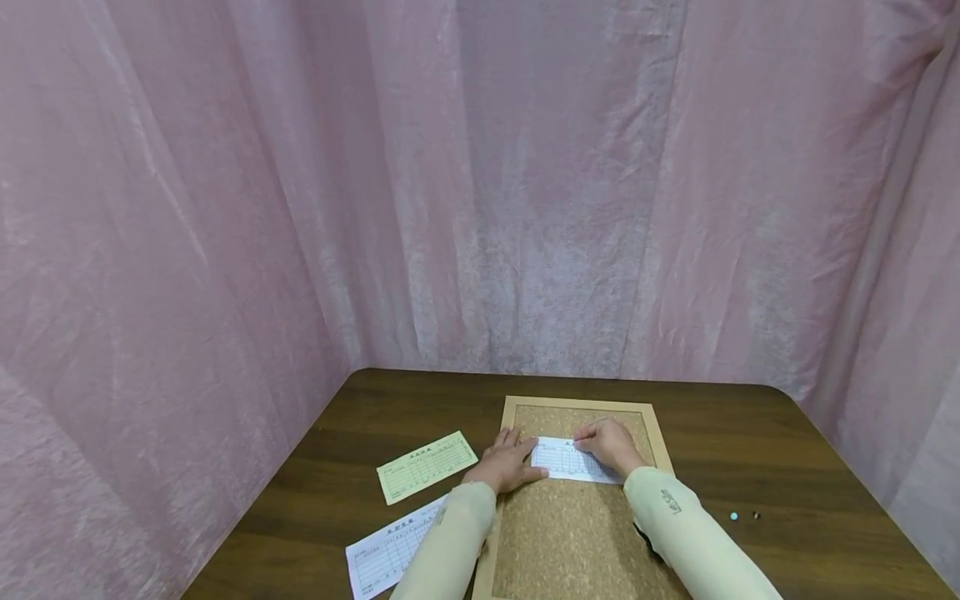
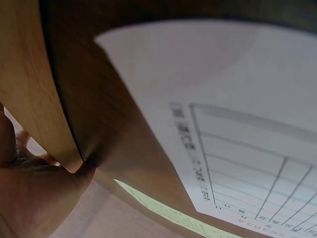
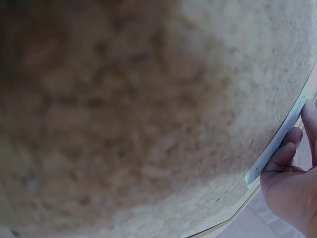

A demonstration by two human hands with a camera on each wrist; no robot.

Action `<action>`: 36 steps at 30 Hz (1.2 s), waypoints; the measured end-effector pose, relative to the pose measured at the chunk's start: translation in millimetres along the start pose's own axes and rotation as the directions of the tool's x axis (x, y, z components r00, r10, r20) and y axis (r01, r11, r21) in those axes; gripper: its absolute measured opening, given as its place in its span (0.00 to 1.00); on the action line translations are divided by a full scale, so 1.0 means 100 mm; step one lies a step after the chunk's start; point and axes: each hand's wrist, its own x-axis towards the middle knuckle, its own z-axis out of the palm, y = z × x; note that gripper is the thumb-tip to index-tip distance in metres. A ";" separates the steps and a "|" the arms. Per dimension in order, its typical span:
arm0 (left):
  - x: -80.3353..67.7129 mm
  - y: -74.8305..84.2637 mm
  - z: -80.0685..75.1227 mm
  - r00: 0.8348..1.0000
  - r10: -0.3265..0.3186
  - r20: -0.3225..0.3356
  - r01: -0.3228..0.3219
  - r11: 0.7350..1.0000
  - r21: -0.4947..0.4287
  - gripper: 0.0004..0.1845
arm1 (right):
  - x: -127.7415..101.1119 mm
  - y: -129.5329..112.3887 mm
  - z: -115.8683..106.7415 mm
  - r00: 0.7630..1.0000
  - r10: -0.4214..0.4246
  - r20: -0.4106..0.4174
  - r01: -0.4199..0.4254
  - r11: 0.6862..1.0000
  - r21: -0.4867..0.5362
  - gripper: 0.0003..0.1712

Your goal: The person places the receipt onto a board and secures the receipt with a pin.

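- Head view: a white slip (image 1: 572,460) was seen lying flat on the upper part of a cork board (image 1: 570,533), its long axis running left to right across the board. The left hand (image 1: 508,463) was laid at the slip's left end, fingers straight and together, thumb along the near edge, pressing rather than gripping. The right hand (image 1: 611,444) was set on the slip's far right corner, fingers bent down onto the top edge; whether something small was pinched under the fingertips could not be told. The slip thus lay between the two hands, touched by both, neither nearer than the other. On the table (image 1: 750,442) to the left of the board, a green slip (image 1: 426,466) and a second white form (image 1: 390,557) were lying, well apart from the hands. Two small dots (image 1: 744,516), perhaps pins, were noted on the table to the right, nearer the right hand.

- Left wrist view: the board's wooden frame (image 2: 34,84) was shown close up, with the heel of the left hand (image 2: 34,198) beside it. The white form (image 2: 237,124) filled the right of the picture, and an edge of the green slip (image 2: 163,210) was shown beyond it. The fingers were out of sight here.

- Right wrist view: blurred cork (image 3: 124,114) filled most of the picture. At the right edge, the right hand (image 3: 290,178) was seen with fingers (image 3: 285,153) curled against the edge of the slip (image 3: 277,144), which was shown edge-on.
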 end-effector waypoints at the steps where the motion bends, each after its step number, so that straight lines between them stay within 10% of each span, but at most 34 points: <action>1: 0.00 0.00 0.00 1.000 0.001 -0.002 -0.001 1.000 0.005 0.38 | 0.00 0.01 0.00 1.000 -0.002 0.002 0.002 1.000 -0.002 0.02; 36: 0.00 -0.01 0.01 1.000 -0.004 -0.003 0.004 1.000 0.017 0.38 | -0.02 0.02 0.00 0.999 -0.034 -0.005 0.034 0.999 0.028 0.02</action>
